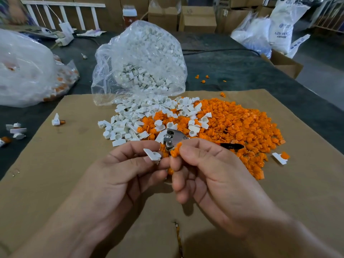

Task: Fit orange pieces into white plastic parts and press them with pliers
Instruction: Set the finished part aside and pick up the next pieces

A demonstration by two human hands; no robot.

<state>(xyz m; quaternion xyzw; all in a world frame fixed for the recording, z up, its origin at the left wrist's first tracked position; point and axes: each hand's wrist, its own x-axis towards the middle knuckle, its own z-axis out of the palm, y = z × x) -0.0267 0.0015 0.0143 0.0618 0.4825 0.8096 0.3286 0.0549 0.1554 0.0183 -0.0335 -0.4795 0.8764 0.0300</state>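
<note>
Orange meets white at the centre of the frame: my left hand (130, 170) pinches a white plastic part (153, 155) between thumb and fingertips. My right hand (210, 174) pinches an orange piece (176, 150) just beside it, the two held close, apparently to line the piece up with the part's socket. Pliers (175, 137) lie just above my fingertips, on the heap of loose orange pieces (242, 127) that spreads to the right, seemingly kept within reach for pressing. White parts (128, 125) spill from a clear bag (141, 58) above. Bare cardboard (65, 174) at lower left and along the bottom edge leaves room to work.
</note>
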